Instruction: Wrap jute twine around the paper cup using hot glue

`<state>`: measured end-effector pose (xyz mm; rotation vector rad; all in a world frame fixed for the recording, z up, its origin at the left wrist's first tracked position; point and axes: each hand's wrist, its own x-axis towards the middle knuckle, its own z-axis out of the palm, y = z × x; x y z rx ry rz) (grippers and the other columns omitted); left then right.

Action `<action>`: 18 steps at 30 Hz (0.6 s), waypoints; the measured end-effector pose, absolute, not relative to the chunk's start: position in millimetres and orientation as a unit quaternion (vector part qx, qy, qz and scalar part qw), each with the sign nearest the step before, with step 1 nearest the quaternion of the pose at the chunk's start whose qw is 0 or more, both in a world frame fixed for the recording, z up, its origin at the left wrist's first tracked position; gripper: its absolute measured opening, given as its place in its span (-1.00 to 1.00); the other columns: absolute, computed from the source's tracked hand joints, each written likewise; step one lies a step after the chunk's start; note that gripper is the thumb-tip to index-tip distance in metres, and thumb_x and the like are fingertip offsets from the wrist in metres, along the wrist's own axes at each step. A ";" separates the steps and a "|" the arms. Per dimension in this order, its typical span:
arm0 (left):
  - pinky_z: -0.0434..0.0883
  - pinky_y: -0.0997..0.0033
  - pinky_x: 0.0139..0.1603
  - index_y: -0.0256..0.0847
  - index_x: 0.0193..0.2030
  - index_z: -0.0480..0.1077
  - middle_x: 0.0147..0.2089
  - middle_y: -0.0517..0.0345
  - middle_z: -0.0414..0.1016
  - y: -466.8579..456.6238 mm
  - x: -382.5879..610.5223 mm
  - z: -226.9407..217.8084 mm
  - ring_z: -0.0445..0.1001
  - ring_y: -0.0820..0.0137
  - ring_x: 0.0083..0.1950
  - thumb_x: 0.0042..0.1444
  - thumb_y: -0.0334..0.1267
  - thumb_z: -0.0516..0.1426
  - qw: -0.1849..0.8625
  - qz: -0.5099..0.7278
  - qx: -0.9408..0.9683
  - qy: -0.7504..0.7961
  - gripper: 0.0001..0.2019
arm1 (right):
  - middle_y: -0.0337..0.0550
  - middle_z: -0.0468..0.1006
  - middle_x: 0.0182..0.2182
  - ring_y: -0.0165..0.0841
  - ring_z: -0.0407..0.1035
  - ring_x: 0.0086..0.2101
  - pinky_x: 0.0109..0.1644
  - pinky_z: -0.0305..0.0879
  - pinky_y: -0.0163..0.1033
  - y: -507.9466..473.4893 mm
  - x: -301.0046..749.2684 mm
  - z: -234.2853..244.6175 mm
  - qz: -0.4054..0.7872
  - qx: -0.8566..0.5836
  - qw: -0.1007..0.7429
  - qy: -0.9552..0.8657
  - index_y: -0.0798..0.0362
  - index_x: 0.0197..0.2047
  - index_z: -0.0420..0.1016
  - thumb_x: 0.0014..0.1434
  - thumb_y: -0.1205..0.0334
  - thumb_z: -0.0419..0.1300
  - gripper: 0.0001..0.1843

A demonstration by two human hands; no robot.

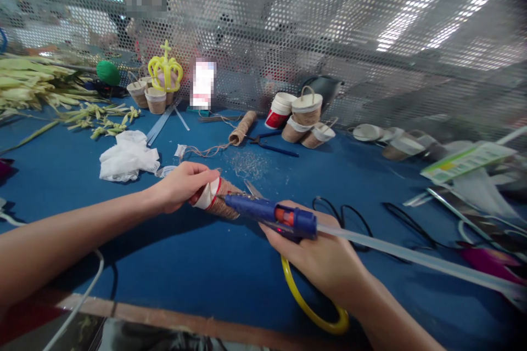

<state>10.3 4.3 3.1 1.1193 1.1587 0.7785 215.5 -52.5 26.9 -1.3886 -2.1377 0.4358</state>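
My left hand (183, 185) is closed round a paper cup (212, 197) lying on its side, partly wrapped in brown twine, with white and red paper showing at its end. My right hand (319, 255) grips a blue glue gun (272, 214) with an orange trigger. The gun's nozzle touches the cup where the twine wrapping starts. A long clear glue stick (411, 256) juts out of the gun's back toward the right. Scissors (252, 189) lie just behind the cup.
On the blue table (197, 269) are a twine spool (242, 128), several twine-wrapped cups (307, 118), a yellow crown (165, 72), crumpled white paper (127, 156), green leaves (37, 85), black cables (395, 219) and a yellow ring (308, 307). A perforated metal screen (329, 22) stands behind.
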 end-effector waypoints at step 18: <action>-0.03 0.61 -0.70 -0.27 -0.59 0.24 -0.69 0.34 0.12 2.2 10.5 5.2 0.04 0.62 -0.69 0.01 -0.15 0.01 0.566 0.318 0.570 0.504 -0.73 | -0.30 0.41 -0.63 -0.43 0.30 -0.61 -0.52 0.26 -0.37 -51.5 217.0 28.8 0.145 -0.514 0.274 -0.800 0.00 -0.53 0.31 -0.01 0.29 0.11 -0.90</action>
